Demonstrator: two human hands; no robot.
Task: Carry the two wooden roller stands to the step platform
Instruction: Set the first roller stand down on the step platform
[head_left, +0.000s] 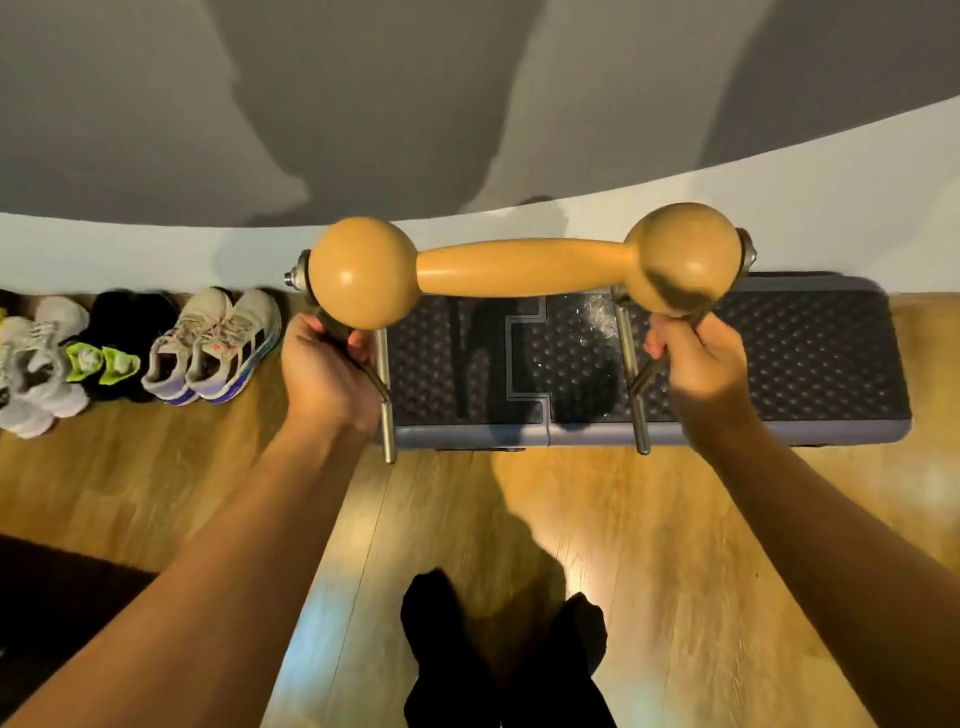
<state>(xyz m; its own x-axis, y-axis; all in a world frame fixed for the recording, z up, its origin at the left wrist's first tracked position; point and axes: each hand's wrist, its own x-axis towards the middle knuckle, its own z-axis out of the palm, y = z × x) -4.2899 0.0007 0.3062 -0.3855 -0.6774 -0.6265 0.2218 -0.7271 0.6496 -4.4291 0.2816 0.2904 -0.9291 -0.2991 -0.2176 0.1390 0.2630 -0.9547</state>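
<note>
Left hand (324, 371) is clenched around the left metal leg of the wooden roller stand (519, 265); right hand (698, 364) around the right leg. Stand is held in the air, just over the near edge of the step platform (810, 353) ahead. Sneakers (208, 348) are lined up left of the left hand, on wood floor (467, 519).

Roller stand (519, 267): held above the near half of the step platform (810, 358), crosswise.
Left hand (324, 371): on the stand's left leg, beside the platform's left end.
Right hand (698, 366): on the right leg, over the platform.
Step platform: against the wall (156, 249), ahead of the feet (498, 660).
Shoes (213, 348): in a row along the wall, left of the platform.
</note>
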